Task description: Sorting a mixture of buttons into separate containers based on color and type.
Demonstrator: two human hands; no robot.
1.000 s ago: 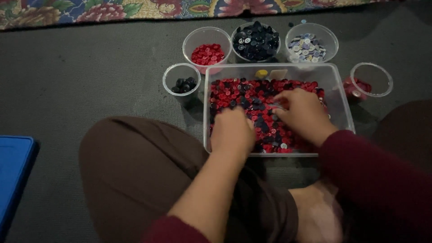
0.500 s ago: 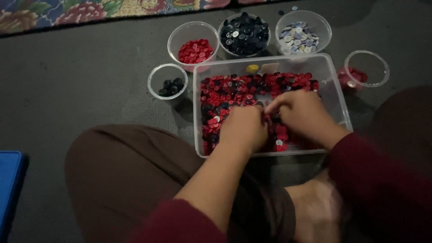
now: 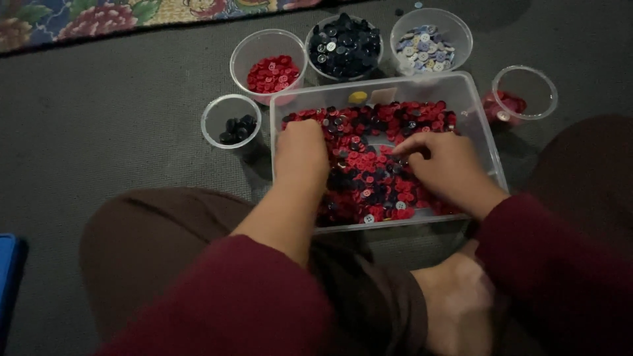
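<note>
A clear rectangular plastic bin (image 3: pixel 476 118) on the floor holds a heap of red and dark buttons (image 3: pixel 369 178). My left hand (image 3: pixel 301 153) lies palm down on the left side of the heap, fingers curled into the buttons. My right hand (image 3: pixel 443 165) rests on the right side, its fingertips pinching among the buttons near the middle; whether it holds one I cannot tell. One yellow button (image 3: pixel 358 97) lies at the bin's far edge.
Clear cups ring the bin: red buttons (image 3: pixel 270 72), dark buttons (image 3: pixel 345 47), pale buttons (image 3: pixel 427 49), a small cup of black buttons (image 3: pixel 232 126), and a cup with red pieces (image 3: pixel 521 100) at the right. A floral rug edge (image 3: pixel 99 16) runs along the top. My knees frame the bin.
My left hand has slid forward to the bin's left side. My right hand has shifted toward the middle of the heap. The camera view has drifted, so everything sits lower and more to the left.
</note>
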